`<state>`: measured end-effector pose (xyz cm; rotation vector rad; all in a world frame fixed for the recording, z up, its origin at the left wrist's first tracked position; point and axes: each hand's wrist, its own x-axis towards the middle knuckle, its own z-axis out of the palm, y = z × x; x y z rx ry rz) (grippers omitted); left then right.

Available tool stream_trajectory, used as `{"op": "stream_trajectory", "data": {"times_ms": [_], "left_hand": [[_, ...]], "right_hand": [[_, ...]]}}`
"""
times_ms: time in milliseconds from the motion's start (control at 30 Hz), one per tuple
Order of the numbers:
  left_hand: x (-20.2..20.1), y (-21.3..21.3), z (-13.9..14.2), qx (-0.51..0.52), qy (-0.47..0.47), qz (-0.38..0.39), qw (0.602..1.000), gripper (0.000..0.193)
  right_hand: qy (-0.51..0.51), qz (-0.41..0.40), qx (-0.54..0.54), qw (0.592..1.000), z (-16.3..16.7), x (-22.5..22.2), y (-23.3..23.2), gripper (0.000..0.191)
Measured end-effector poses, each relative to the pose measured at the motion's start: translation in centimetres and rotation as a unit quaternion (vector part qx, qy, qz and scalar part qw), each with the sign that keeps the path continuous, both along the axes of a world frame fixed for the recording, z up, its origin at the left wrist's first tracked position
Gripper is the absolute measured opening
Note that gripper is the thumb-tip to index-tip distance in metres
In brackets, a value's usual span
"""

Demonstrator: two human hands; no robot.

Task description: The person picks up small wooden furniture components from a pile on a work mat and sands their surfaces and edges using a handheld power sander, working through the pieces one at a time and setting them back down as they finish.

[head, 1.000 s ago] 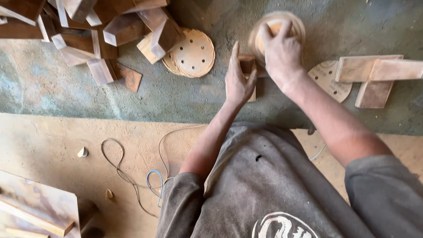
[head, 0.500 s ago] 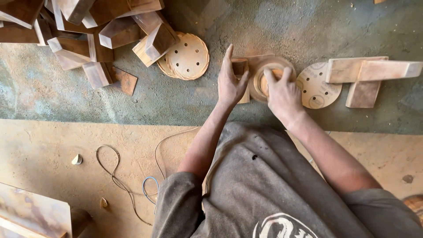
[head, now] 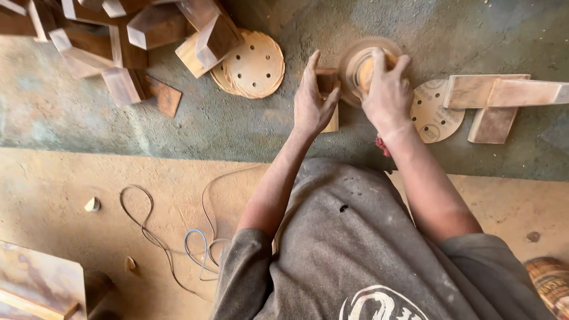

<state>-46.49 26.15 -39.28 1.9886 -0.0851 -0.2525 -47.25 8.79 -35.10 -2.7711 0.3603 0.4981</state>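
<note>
The left hand grips a small wood block, fingers curled round it, and holds it on the surface straight ahead of the person. The block's long axis runs away from the body, its near end a paler piece below the hand. Touching it on the right is a round sander, blurred, with the right hand closed over its top. Both hands are about equally near the block.

A loose sanding disc, tan with holes, lies to the left, partly under a heap of offcuts at the far left corner. Another disc lies right of the sander, beside pale wooden bars. No labels or packages show.
</note>
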Motion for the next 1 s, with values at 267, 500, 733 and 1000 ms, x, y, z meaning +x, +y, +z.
{"op": "stream_trajectory", "data": {"times_ms": [267, 500, 733, 1000], "left_hand": [[0.1, 0.3, -0.1, 0.007, -0.039, -0.007, 0.999, 0.088], [0.1, 0.4, -0.2, 0.013, -0.003, -0.019, 1.000, 0.088], [0.1, 0.7, -1.3, 0.024, -0.087, -0.032, 0.995, 0.085], [1.7, 4.0, 1.1, 0.043, -0.082, -0.147, 0.985, 0.065]], "right_hand": [[0.085, 0.013, -0.011, 0.996, 2.1, -6.4, 0.7, 0.080], [0.007, -0.026, 0.007, 1.000, 1.0, -0.8, -0.8, 0.083], [0.011, 0.039, -0.016, 0.999, 0.8, -3.0, 0.2, 0.088], [0.112, -0.061, -0.010, 0.992, 3.9, -7.7, -2.6, 0.083]]}}
